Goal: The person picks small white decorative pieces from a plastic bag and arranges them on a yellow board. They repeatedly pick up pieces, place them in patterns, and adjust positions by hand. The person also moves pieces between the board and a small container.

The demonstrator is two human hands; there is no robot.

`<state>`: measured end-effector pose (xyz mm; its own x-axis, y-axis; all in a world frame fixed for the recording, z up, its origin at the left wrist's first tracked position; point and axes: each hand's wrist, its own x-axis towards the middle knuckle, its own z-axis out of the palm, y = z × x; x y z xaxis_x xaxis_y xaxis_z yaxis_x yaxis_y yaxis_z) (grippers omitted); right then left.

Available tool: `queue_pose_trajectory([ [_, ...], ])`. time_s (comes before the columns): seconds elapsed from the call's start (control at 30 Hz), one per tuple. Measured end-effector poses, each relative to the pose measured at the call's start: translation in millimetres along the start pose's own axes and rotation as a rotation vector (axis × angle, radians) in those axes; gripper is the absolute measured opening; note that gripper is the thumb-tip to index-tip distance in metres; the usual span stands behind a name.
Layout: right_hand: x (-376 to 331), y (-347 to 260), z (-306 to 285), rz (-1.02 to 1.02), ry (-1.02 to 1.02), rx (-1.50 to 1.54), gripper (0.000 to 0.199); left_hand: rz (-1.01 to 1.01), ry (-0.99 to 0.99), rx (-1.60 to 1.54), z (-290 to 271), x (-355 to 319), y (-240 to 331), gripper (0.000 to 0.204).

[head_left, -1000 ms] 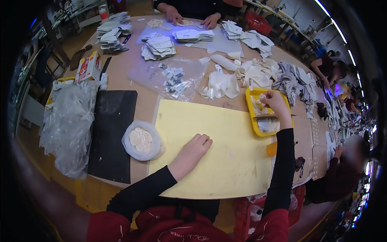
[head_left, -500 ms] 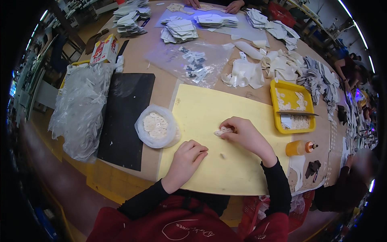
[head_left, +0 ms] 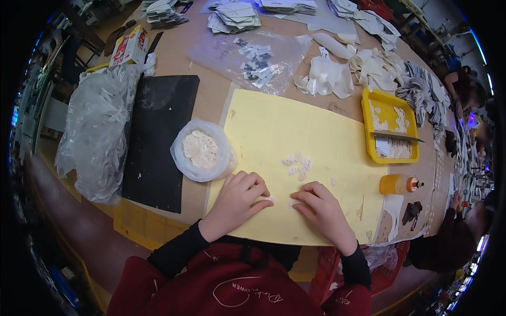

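Observation:
My left hand (head_left: 237, 201) rests low on a yellow sheet (head_left: 337, 137), thumb and fingertips pinched on a small cream cut piece at their tips. Facing it, a short gap to the right, my right hand (head_left: 320, 210) pinches another small pale piece (head_left: 292, 201), mostly hidden by the fingers. Just beyond my hands lies a loose cluster of small oval cream pieces with holes (head_left: 303, 169). One single piece (head_left: 333, 181) sits apart to its right. Left of the sheet stands a translucent plastic bag (head_left: 182, 163), its top rolled open, full of similar pieces.
A yellow tray (head_left: 370, 145) with cream scraps and a knife (head_left: 398, 137) across it stands right, beyond an orange-yellow bottle (head_left: 395, 184). Left are a black board (head_left: 158, 137) and bundled clear plastic (head_left: 97, 137). Fabric pieces (head_left: 329, 76) and a flat bag (head_left: 211, 55) lie behind.
The pieces bunched in my right hand now lie spread on the sheet. That hand has moved nearer to me and pinches a single piece. My left fingers now show a piece too.

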<state>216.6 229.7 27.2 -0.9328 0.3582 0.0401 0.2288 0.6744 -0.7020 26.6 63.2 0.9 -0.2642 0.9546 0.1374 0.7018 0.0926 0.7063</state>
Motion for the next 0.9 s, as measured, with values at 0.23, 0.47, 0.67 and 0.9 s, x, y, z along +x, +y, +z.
queue_pose_trajectory([
  [0.23, 8, -2, 23, 0.001, 0.179, -0.033, 0.015, -0.071, -0.072, -0.786, -1, -47, 28, 0.011],
  [0.47, 15, -6, 3, 0.234, 0.268, 0.130, 0.008, -0.653, -0.843, -1.381, 42, -106, 15, 0.028],
  [0.67, 5, -10, 9, 0.033, 0.214, 0.111, 0.012, -1.154, -0.729, -1.990, 83, -100, -15, 0.061],
  [0.9, -2, -9, 1, 0.030, 0.212, 0.000, 0.019, -1.100, -0.819, -2.052, 83, -84, -10, 0.067],
])
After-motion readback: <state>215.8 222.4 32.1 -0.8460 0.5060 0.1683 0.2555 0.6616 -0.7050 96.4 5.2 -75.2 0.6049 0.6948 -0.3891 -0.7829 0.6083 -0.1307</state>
